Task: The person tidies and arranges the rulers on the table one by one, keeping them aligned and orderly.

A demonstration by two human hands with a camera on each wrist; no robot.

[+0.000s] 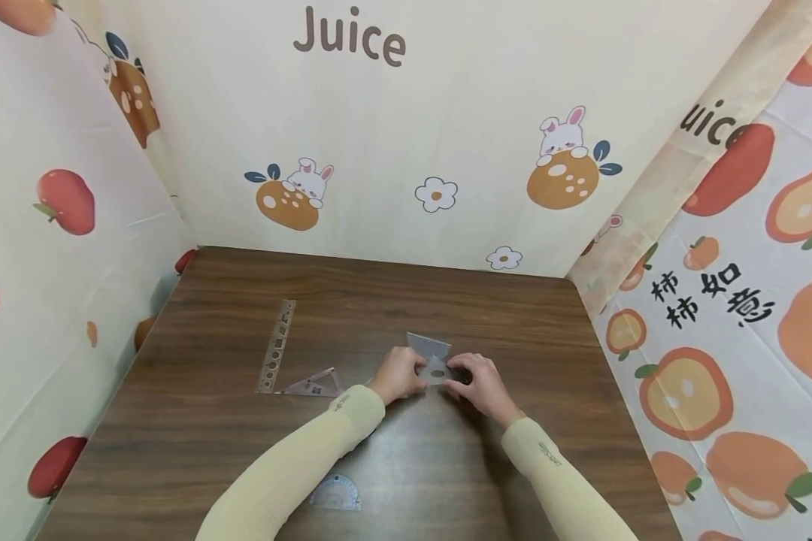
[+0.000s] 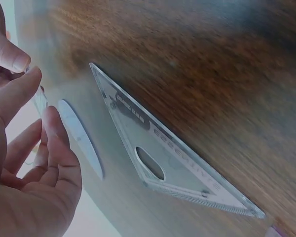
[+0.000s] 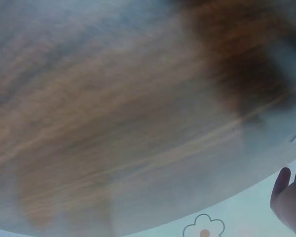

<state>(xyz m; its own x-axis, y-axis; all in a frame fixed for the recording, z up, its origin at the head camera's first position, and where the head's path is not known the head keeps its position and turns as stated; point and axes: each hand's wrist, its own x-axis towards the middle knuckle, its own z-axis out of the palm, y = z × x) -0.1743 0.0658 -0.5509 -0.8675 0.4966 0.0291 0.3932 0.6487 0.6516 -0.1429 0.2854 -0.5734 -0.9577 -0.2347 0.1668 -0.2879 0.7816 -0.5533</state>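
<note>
Both hands meet over the middle of the table. My left hand (image 1: 401, 373) pinches the left side of a clear set square (image 1: 437, 372) with an oval hole, its point upward in the head view. Thumb and fingers of my right hand (image 1: 479, 382) pinch its right side. Just behind it lies a flat pale plastic piece (image 1: 428, 345), seen edge-on as a thin blade shape in the left wrist view. Another clear set square (image 2: 182, 168) with an oval slot lies by the left hand, largely hidden by that arm in the head view. The right wrist view shows only fingertips at its edge.
To the left lie a clear stencil ruler (image 1: 276, 347) and a purplish set square (image 1: 314, 383) at its lower end. A clear protractor (image 1: 336, 493) sits near the left forearm. Patterned cloth (image 1: 379, 150) walls the brown wooden table (image 1: 433, 481) at the back and sides.
</note>
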